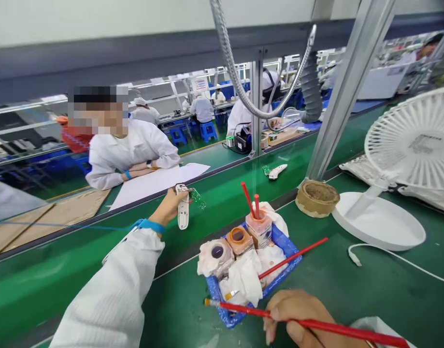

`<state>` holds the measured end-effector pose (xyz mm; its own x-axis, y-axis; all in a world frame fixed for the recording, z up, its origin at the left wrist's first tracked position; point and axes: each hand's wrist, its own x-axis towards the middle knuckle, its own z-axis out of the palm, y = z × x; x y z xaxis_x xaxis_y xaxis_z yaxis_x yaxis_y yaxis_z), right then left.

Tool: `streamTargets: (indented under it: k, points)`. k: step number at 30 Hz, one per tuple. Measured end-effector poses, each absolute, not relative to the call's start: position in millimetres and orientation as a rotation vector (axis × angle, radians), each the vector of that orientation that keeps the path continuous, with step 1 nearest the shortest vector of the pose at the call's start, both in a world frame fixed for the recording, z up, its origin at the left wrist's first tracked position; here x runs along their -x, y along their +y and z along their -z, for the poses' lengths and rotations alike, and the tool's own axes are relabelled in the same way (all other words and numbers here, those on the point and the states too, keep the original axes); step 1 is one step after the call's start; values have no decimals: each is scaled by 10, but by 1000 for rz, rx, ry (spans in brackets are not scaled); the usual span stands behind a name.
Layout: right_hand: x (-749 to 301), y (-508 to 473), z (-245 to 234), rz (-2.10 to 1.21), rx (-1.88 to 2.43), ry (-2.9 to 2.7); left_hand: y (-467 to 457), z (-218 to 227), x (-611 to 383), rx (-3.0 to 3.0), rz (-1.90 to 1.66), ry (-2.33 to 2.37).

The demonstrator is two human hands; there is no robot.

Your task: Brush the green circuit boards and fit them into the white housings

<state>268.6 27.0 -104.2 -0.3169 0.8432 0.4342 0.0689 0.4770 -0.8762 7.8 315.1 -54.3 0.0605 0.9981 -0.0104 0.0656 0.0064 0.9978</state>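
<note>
My left hand point(166, 207) reaches out over the green conveyor belt point(222, 200), its fingers closed on a white plastic housing point(183, 212). A small green circuit board point(197, 197) hangs beside the housing on thin wires. At the lower right, my right hand point(297, 314) grips a red-handled brush point(250, 310), its bristle tip pointing left over the near edge of a blue tray point(222, 316). Inside the tray stand an orange-rimmed bottle point(237, 237), a jar wrapped in tissue point(217, 252) and a bottle with red handles in it point(258, 227). A second red brush point(294, 258) lies across crumpled tissue point(243, 275).
Another white housing with a board point(278, 171) lies farther along the belt. A tape roll point(317, 198), a white fan point(379, 220) and its cable point(355, 256) are on the right. Across the belt a co-worker point(135, 145) leans on white paper point(160, 181). A metal post point(347, 92) rises behind.
</note>
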Motion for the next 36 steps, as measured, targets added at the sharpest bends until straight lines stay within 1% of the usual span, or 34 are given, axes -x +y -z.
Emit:
streamTargets:
  k: [4, 10, 15, 22, 28, 32, 36]
  points:
    - [-2620, 292, 1025, -836, 802, -1812, 2467, 275, 270, -950, -1313, 1118]
    - [-2453, 419, 734, -684, 767, -1886, 1442, 40, 424, -621, -1410, 1062]
    - [-2224, 595, 489, -649, 885, -1761, 905, -55, 347, -464, -1415, 917]
    - [-1906, 857, 286, -593, 962, -1798, 558, -191, 444, -382, -1417, 819]
    - [-1472, 1182, 7, -568, 896, -1866, 438, -301, 578, -301, -1496, 798]
    - [-1441, 1286, -212, -494, 847, -1670, 371, -379, 673, -284, -1562, 819]
    - [-1589, 1075, -412, -430, 727, -1388, 346, -369, 709, -351, -1583, 817]
